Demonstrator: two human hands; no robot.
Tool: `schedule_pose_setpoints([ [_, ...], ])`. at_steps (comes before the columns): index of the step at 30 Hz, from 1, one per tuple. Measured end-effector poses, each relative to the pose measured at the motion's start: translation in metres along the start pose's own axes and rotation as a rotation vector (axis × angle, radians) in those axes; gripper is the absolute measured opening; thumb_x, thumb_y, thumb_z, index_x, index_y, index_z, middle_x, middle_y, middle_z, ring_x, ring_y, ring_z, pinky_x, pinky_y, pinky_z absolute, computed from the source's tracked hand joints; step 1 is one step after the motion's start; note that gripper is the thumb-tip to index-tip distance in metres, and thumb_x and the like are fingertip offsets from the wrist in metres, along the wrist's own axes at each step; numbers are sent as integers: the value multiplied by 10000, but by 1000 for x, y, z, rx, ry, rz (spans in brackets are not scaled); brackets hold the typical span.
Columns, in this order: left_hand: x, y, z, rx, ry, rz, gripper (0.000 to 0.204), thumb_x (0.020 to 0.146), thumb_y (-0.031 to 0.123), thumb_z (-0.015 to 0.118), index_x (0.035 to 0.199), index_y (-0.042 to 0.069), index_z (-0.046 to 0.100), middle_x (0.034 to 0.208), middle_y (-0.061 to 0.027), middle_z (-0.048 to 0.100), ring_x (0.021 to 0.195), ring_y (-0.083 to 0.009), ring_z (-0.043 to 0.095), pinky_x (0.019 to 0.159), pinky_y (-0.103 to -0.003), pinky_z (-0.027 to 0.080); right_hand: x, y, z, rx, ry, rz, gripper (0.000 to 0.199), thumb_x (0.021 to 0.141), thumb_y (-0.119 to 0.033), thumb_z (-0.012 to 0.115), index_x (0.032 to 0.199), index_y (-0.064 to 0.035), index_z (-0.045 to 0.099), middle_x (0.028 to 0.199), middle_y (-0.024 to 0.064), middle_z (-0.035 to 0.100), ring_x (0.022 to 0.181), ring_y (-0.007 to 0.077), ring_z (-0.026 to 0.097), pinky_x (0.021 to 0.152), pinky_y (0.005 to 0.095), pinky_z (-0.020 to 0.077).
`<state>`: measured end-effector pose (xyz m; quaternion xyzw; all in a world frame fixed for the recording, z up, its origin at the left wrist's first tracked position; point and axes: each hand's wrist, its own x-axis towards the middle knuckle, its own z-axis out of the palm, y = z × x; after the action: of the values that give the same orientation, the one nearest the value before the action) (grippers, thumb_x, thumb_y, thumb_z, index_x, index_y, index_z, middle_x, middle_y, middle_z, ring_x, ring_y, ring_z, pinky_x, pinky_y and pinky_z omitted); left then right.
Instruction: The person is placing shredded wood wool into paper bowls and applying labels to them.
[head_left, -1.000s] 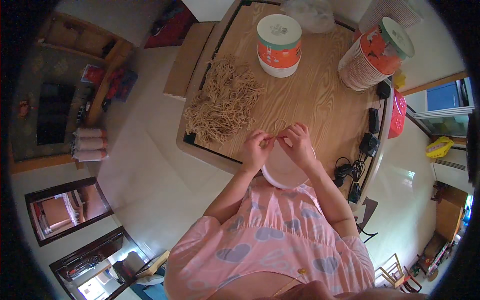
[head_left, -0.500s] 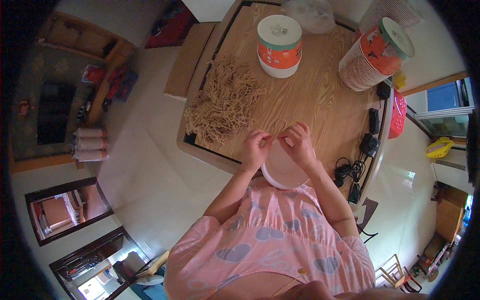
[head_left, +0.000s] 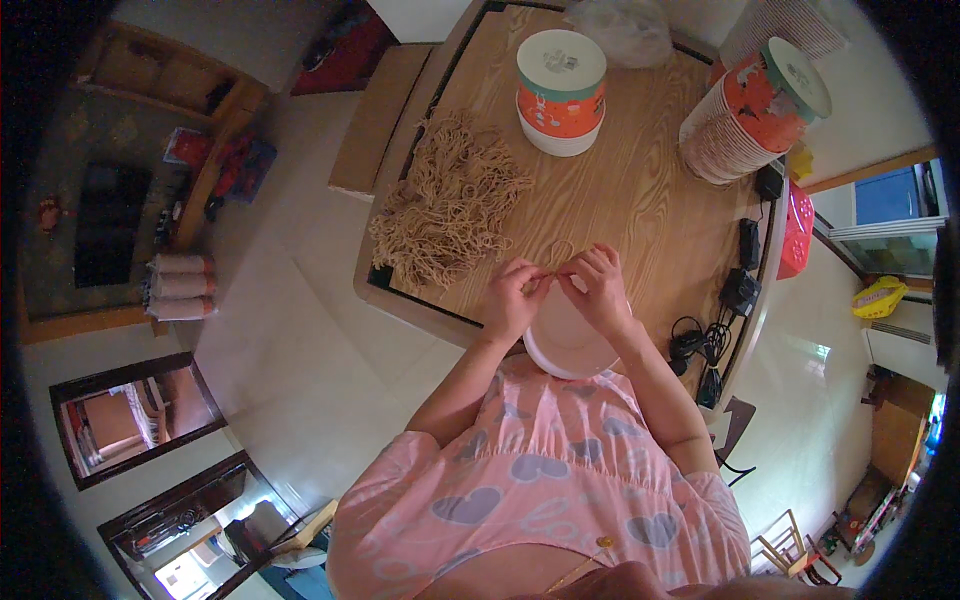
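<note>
My left hand point(head_left: 516, 298) and my right hand point(head_left: 597, 288) meet at the table's near edge, fingertips pinched together on a thin tan cord point(head_left: 563, 246). A small loop of it shows just beyond the fingers; the rest is hidden by them. Under my hands, against my body, is a white round paper tub point(head_left: 570, 350), partly covered by the right hand and wrist. To the left of the hands lies a loose heap of tan cords point(head_left: 450, 200). Farther off, an orange, green and white paper bucket point(head_left: 562, 95) stands upside down.
On the wood-grain table point(head_left: 625, 190), a tilted stack of nested paper buckets point(head_left: 745, 115) lies at the far right. A clear plastic bag point(head_left: 625, 30) sits at the back. Black adapters and cables point(head_left: 715, 340) line the right edge. A cardboard box point(head_left: 380, 120) stands beside the left edge.
My fingertips have drawn slightly closer together over the cord. Both hands otherwise stay in nearly the same place, and the tub and table things have not moved.
</note>
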<state>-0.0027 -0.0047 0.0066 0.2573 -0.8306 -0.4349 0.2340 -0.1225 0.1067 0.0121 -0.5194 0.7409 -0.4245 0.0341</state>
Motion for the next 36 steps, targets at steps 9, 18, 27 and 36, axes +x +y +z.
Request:
schedule_pose_setpoints([
  [9, 0, -2, 2, 95, 5, 72, 87, 689, 66, 665, 770, 58, 635, 780, -45, 591, 771, -250, 556, 705, -354, 443, 1, 0, -2, -1, -20, -15, 127, 682, -75, 662, 736, -85, 547, 711, 40, 523, 753, 227, 528, 859, 411, 351],
  [18, -2, -20, 5, -481, -144, -395, 109, 759, 107, 659, 825, 21, 641, 730, -9, 585, 720, -102, 570, 642, -226, 439, -2, 8, 3, 178, -22, 94, 102, 693, -37, 658, 749, -67, 578, 757, 48, 575, 768, 218, 559, 869, 376, 365],
  [27, 5, -12, 0, -270, -133, -144, 87, 750, 76, 646, 798, 6, 626, 708, -39, 586, 682, -121, 574, 631, -249, 446, -2, 11, 2, 176, -26, 82, 104, 694, -52, 666, 755, -65, 584, 758, 39, 581, 774, 215, 561, 860, 369, 367],
  [36, 2, -11, 2, -166, -50, -59, 86, 714, 62, 651, 770, 7, 617, 747, -73, 582, 713, -199, 584, 639, -286, 452, 0, 4, -2, 81, -80, 65, 102, 726, -119, 650, 794, -100, 577, 768, 38, 564, 826, 224, 554, 908, 432, 344],
])
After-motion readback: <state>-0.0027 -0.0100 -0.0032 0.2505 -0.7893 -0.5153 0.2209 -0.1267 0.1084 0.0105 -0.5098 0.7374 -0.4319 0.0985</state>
